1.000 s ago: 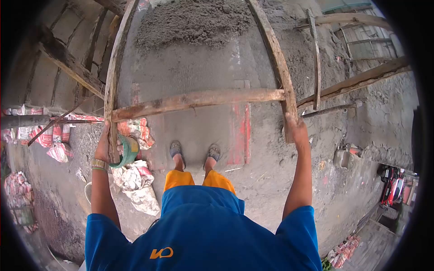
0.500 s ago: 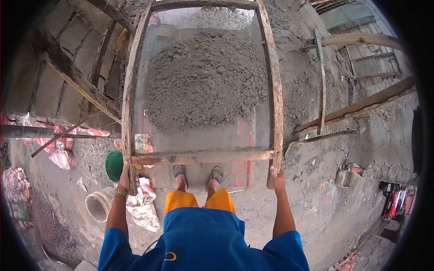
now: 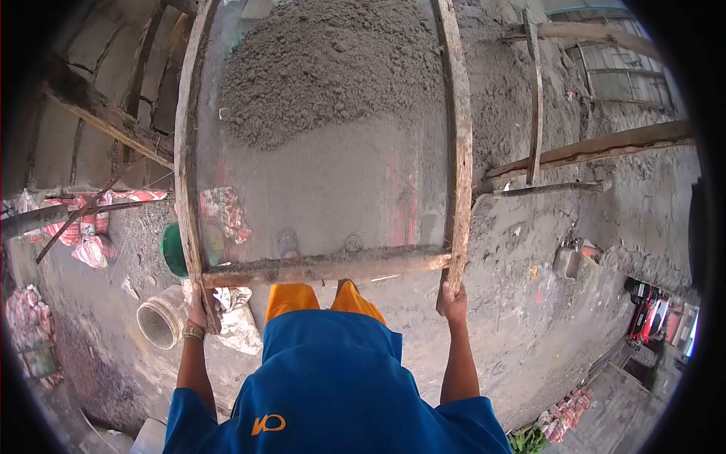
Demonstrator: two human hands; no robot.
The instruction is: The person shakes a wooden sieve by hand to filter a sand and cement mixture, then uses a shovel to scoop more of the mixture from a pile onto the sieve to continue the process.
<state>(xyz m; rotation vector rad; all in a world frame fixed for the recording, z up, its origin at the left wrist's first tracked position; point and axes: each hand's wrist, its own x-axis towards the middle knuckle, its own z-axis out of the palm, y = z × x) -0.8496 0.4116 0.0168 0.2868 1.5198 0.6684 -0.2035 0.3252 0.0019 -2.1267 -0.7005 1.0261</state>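
Observation:
A wooden-framed mesh screen (image 3: 318, 189) fills the upper middle, its crossbar (image 3: 325, 267) in front of my body. My left hand (image 3: 200, 312) is wrapped round the lower end of the left rail. On the other side, my right hand (image 3: 454, 300) grips the end of the right rail. Grey, clumpy sand (image 3: 333, 68) lies on the far part of the mesh, while the near part carries only a thin layer. My feet show faintly through the mesh.
A green bucket (image 3: 173, 250) and a whitish bucket (image 3: 160, 319) stand at the left, near a crumpled sack (image 3: 236, 318). Wooden beams (image 3: 597, 151) extend at the right. Block walling (image 3: 76, 129) is at the upper left. A metal container (image 3: 566, 262) sits at right.
The screen's near end now reaches closer to my body and covers my feet. The sand appears farther up the view, with more bare mesh below it. Both hands keep their hold.

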